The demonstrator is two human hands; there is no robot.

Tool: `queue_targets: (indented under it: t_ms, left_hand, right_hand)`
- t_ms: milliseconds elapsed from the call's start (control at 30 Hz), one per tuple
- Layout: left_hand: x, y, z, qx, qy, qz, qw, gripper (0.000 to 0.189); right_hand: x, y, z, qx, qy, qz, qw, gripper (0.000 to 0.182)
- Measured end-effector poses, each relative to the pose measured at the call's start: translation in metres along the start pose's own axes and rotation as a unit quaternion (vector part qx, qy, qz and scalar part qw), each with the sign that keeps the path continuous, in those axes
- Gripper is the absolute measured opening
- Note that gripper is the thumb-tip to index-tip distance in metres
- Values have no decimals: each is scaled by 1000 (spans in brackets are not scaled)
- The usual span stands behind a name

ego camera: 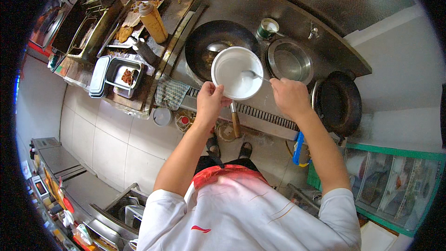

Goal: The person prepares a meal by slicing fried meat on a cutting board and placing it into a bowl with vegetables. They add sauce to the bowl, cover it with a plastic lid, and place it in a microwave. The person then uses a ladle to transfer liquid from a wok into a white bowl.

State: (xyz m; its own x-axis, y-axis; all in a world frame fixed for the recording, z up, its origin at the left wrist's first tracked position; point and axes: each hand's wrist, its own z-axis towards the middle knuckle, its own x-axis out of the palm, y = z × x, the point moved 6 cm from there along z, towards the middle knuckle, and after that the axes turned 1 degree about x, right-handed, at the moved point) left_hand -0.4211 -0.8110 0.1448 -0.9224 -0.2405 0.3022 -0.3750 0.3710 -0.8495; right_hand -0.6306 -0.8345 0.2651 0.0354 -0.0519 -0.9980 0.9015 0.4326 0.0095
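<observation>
My left hand [210, 104] grips the near left rim of a white plastic bowl [223, 61]. A metal spoon [258, 76] reaches into the bowl, its handle pinched in my right hand [291, 98]. White, milky-looking contents [244, 83] lie at the bottom; whether they are liquid or powder I cannot tell. Beneath and behind the bowl sits a dark wok [198, 47], partly covered by it. A shiny ladle head [217, 46] rests inside the wok. The wooden wok handle [236, 125] sticks out toward me under the bowl.
Right of the wok stand a metal pot [289, 59], a green can [265, 34] and dark pans [339, 104]. On the left counter are a squeeze bottle [153, 22], a metal container with reddish food [118, 73] and a fryer [85, 35]. A cloth [170, 92] hangs at the counter edge.
</observation>
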Motion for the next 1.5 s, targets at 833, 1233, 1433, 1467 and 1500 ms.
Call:
queue_targets:
  t_ms: [833,1233,1433,1467,1500]
  left_hand:
    - [-16,-6,18,-2,1,-4,1000,15]
    - [-24,-11,20,30,-18,15,999,13]
    - [-20,-9,22,55,-23,52,997,16]
    - [-20,-9,22,58,-26,60,996,16]
    - [-21,-10,22,60,-29,69,995,16]
  right_hand:
    - [34,40,3,16,45,138,989,22]
    - [39,2,8,185,36,237,953,21]
    - [113,-17,-7,280,61,469,835,19]
    - [120,-17,-9,306,73,521,793,18]
    - [126,-14,-11,330,84,570,748,18]
